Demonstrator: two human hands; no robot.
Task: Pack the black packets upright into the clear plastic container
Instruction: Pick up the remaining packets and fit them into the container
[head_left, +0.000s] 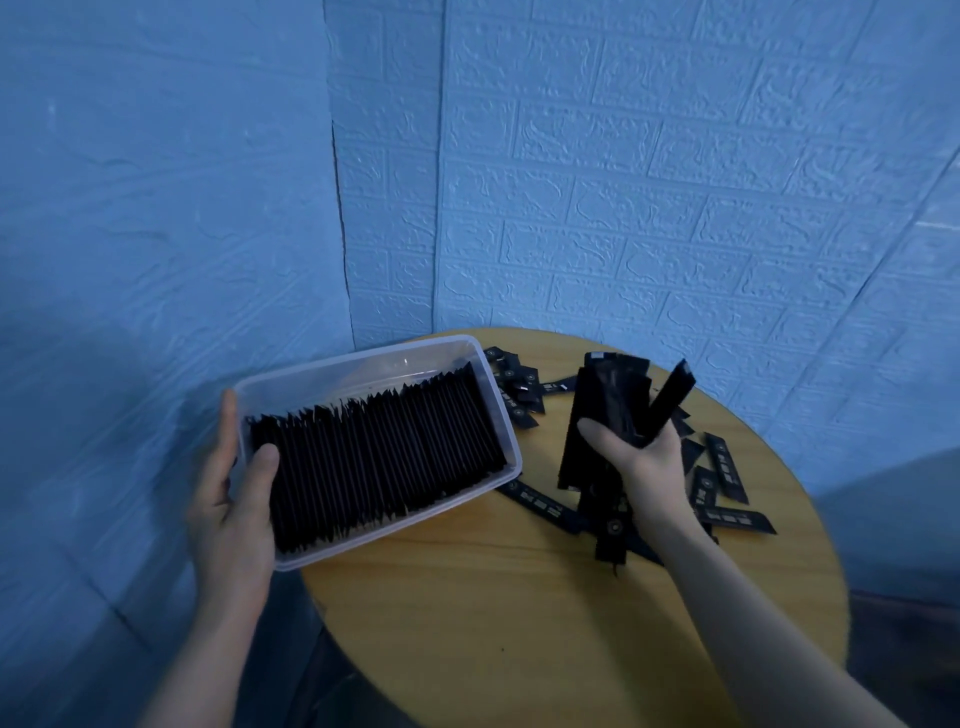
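Here the left hand (236, 499) grips the container (363, 364) end, right hand (641, 457) clutching raised packets (608, 410).

Packets (374, 457): black, plain on the side facing up inside the container. Loose packets (727, 467): black with small pale printed marks and round emblems. Container (358, 358): clear, colourless plastic. Table (519, 597): yellow-tan wood grain. Wall (675, 182): blue, embossed brick pattern.
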